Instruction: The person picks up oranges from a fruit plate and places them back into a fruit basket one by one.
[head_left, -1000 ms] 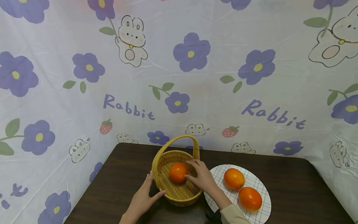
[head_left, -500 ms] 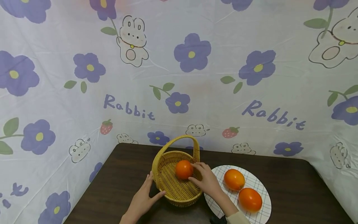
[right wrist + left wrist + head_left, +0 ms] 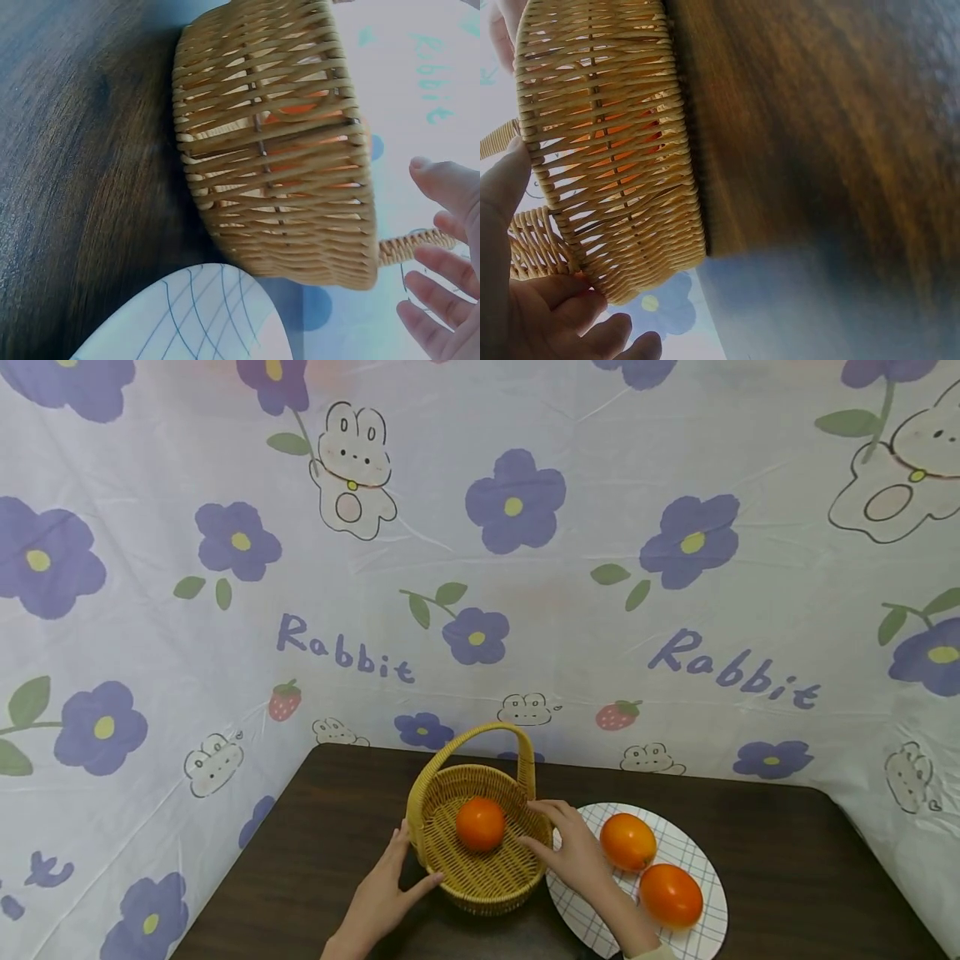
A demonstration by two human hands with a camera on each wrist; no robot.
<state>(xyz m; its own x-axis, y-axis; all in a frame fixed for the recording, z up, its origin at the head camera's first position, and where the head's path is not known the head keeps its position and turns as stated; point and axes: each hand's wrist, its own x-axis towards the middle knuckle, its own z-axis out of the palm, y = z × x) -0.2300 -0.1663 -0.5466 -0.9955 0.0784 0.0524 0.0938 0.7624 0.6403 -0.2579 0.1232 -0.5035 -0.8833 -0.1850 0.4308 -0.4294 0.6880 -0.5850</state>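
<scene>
A yellow wicker basket with an arched handle stands upright on the dark table. One round orange fruit lies inside it; its orange colour shows through the weave in both wrist views. My left hand holds the basket's left side, thumb at the front rim and fingers along the side near the handle's base. Over the right rim, my right hand has thumb and fingers apart, with nothing between them; in the right wrist view this hand is beside the handle, clear of the fruit.
Right of the basket lies a white plate with a grid pattern. It bears two orange fruits, one farther back and one nearer. A printed cloth with rabbits and purple flowers hangs behind the table.
The fruit shifted right with my right hand, then came back left after the fingers parted from it. My right hand has drawn back rightward to the basket's rim. The left hand stays put.
</scene>
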